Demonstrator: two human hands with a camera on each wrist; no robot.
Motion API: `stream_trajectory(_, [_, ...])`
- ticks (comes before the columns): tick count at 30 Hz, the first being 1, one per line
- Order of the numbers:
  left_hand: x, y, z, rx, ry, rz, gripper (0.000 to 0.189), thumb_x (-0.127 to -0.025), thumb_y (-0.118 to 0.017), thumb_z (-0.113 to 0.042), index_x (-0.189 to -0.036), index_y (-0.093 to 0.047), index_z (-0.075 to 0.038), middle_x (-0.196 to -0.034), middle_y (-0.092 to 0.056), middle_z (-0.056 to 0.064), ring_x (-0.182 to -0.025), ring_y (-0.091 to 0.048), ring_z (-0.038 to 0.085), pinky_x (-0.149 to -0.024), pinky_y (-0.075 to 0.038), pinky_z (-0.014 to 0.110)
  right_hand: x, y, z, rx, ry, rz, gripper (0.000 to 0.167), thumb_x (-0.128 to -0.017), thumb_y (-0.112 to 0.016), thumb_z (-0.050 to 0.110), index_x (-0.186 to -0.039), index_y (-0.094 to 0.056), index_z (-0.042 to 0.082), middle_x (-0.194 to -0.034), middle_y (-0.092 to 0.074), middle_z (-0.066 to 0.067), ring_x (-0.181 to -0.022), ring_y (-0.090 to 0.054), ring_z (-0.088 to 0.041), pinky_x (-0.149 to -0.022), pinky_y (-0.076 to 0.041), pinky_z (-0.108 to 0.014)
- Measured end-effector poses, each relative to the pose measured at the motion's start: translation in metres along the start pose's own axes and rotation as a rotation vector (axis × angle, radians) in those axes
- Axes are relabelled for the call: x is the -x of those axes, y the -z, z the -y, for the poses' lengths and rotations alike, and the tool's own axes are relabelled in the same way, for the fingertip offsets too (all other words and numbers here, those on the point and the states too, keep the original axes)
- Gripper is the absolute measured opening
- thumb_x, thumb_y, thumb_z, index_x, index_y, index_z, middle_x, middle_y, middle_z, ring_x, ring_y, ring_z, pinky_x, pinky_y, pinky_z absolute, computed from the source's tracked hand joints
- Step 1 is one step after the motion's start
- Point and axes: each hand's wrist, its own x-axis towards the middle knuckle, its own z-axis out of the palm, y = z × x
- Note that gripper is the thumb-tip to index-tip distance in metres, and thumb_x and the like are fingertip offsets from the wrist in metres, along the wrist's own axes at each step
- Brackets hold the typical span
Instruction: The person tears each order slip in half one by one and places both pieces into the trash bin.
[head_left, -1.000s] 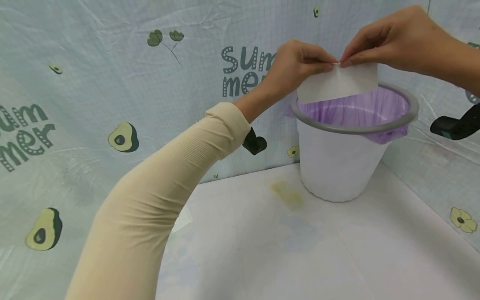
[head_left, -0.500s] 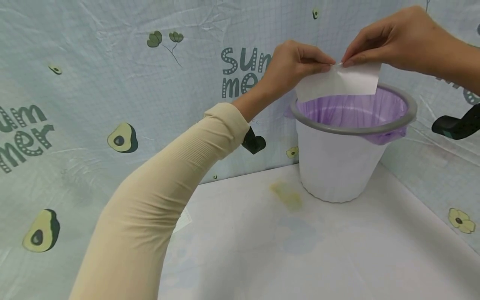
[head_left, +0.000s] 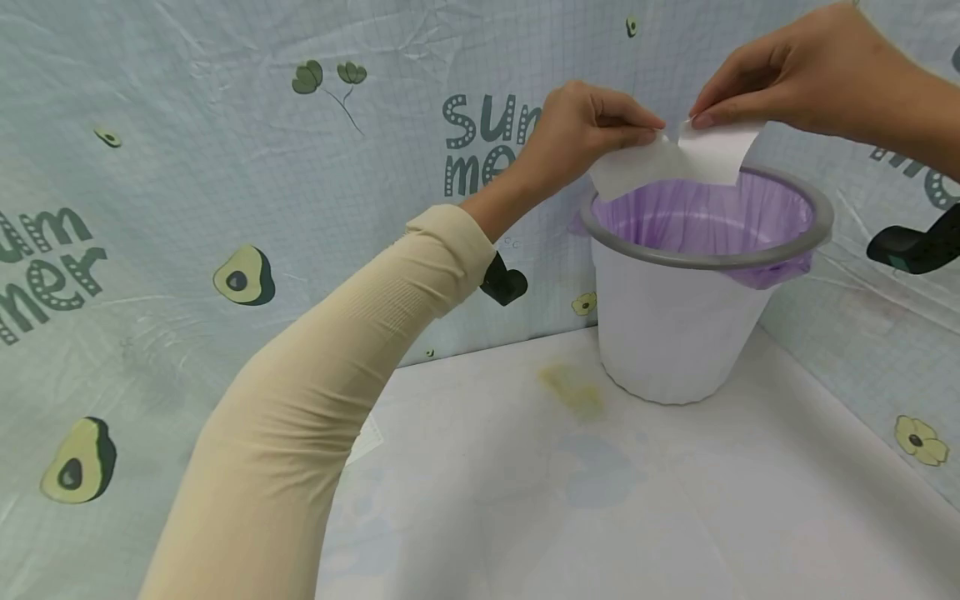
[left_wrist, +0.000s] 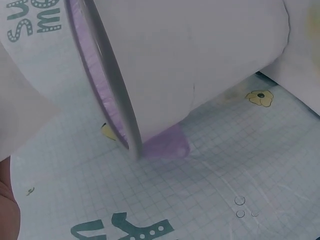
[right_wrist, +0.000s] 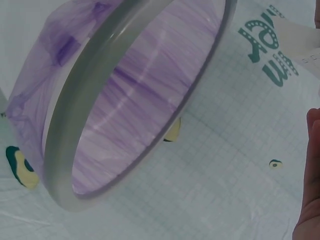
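A white sheet of paper (head_left: 637,167) hangs over a white waste bin (head_left: 667,333) in the head view. My left hand (head_left: 585,129) pinches its top edge between thumb and fingers. Close to the right, my right hand (head_left: 802,79) pinches the same edge. Between the fingertips the edge is split by a short V-shaped tear, and the lower part is still joined. A purple bin liner (head_left: 690,221) lines the bin under a grey rim ring (head_left: 697,263). Both wrist views catch the paper (left_wrist: 22,105) and hand only at the frame's side.
The bin stands on a white-covered table (head_left: 495,467) in the corner of two printed cloth walls (head_left: 360,175). A small pale sheet (head_left: 366,440) lies partly behind my left sleeve (head_left: 322,375). Dark wrist-camera mounts (head_left: 504,282) show below each wrist.
The hands have drawn slightly apart, the right one moving right. A tear has opened in the paper's top edge between them, and the right part has tilted. The bin has stayed put.
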Motion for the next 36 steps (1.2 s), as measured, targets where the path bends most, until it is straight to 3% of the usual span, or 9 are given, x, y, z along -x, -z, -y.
stream_trajectory(4, [0.000, 0.003, 0.003, -0.005, 0.013, -0.005, 0.016, -0.090, -0.077, -0.011, -0.104, -0.080, -0.004, -0.107, -0.078, 0.004, -0.097, -0.072, 0.006, -0.085, -0.054, 0.019, 0.001, 0.001, -0.002, 0.017, -0.022, -0.006, 0.015, -0.094, -0.076, 0.016, -0.105, -0.080, 0.007, -0.080, -0.058, 0.043, -0.070, -0.057, 0.016, -0.064, -0.043, -0.001])
stream_trajectory(8, [0.002, 0.005, 0.006, 0.013, 0.041, -0.016, 0.016, -0.089, -0.078, -0.011, -0.103, -0.081, -0.005, -0.106, -0.078, 0.004, -0.096, -0.072, 0.006, -0.084, -0.054, 0.020, 0.001, 0.006, -0.006, 0.049, -0.052, -0.004, 0.018, -0.095, -0.075, 0.020, -0.107, -0.080, 0.007, -0.079, -0.055, 0.046, -0.067, -0.052, 0.008, -0.059, -0.040, -0.005])
stream_trajectory(14, [0.003, 0.008, 0.008, 0.005, 0.030, -0.022, 0.015, -0.089, -0.078, -0.010, -0.103, -0.080, -0.004, -0.106, -0.078, 0.004, -0.096, -0.072, 0.007, -0.085, -0.054, 0.020, 0.001, 0.011, -0.012, 0.056, -0.090, 0.008, 0.023, -0.098, -0.072, 0.021, -0.112, -0.077, 0.004, -0.079, -0.053, 0.046, -0.070, -0.051, 0.006, -0.060, -0.038, -0.004])
stream_trajectory(19, [0.004, 0.013, 0.016, -0.001, 0.005, -0.039, 0.015, -0.090, -0.077, -0.010, -0.103, -0.080, -0.003, -0.106, -0.077, 0.007, -0.097, -0.072, 0.008, -0.086, -0.054, 0.020, 0.003, 0.013, -0.020, 0.026, -0.102, -0.003, 0.021, -0.099, -0.069, 0.015, -0.114, -0.075, 0.002, -0.085, -0.054, 0.043, -0.074, -0.051, 0.006, -0.065, -0.039, 0.000])
stream_trajectory(25, [0.009, 0.021, 0.024, -0.034, -0.023, -0.056, 0.015, -0.092, -0.075, -0.010, -0.105, -0.079, -0.001, -0.106, -0.077, 0.010, -0.094, -0.073, 0.011, -0.083, -0.054, 0.022, 0.002, 0.015, -0.031, -0.082, -0.084, -0.041, 0.019, -0.099, -0.067, 0.006, -0.115, -0.074, 0.002, -0.094, -0.059, 0.036, -0.076, -0.056, 0.008, -0.069, -0.044, 0.001])
stream_trajectory(31, [0.010, 0.026, 0.025, -0.079, -0.019, -0.055, 0.016, -0.094, -0.074, -0.013, -0.105, -0.079, -0.004, -0.106, -0.077, 0.008, -0.092, -0.072, 0.010, -0.082, -0.054, 0.022, -0.002, 0.017, -0.037, -0.139, -0.064, -0.082, 0.020, -0.097, -0.067, 0.002, -0.108, -0.077, 0.016, -0.095, -0.062, 0.034, -0.078, -0.060, 0.012, -0.073, -0.045, 0.000])
stream_trajectory(36, [0.007, 0.028, 0.024, -0.123, 0.010, -0.057, 0.015, -0.094, -0.073, -0.014, -0.105, -0.079, -0.006, -0.106, -0.077, 0.006, -0.093, -0.072, 0.007, -0.082, -0.054, 0.020, -0.004, 0.021, -0.045, -0.129, -0.073, -0.088, 0.031, -0.097, -0.066, 0.001, -0.100, -0.070, 0.032, -0.093, -0.058, 0.036, -0.079, -0.057, 0.015, -0.075, -0.043, 0.002])
